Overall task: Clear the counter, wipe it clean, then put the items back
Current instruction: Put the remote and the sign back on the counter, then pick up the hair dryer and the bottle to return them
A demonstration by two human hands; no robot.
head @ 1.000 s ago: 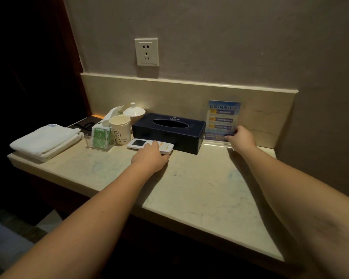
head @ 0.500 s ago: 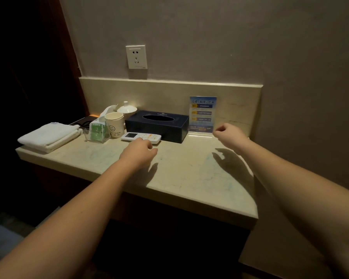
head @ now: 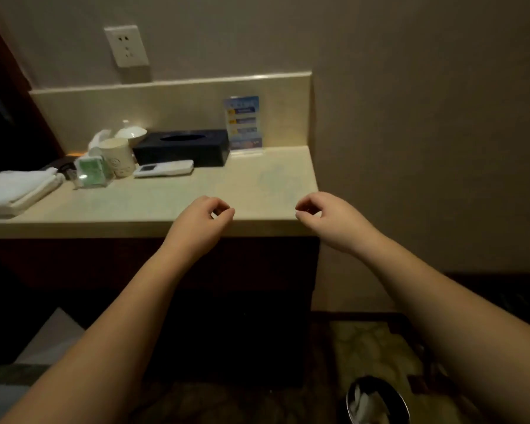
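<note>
Head view: I'm holding my left hand (head: 201, 220) and right hand (head: 329, 218) over the counter's (head: 166, 203) front edge, fingers loosely curled, gripping nothing. The remote (head: 163, 168) is lying against the dark tissue box (head: 182, 148), the sign card (head: 244, 123) standing right of it, the folded towel (head: 17, 186) sitting far left.
</note>
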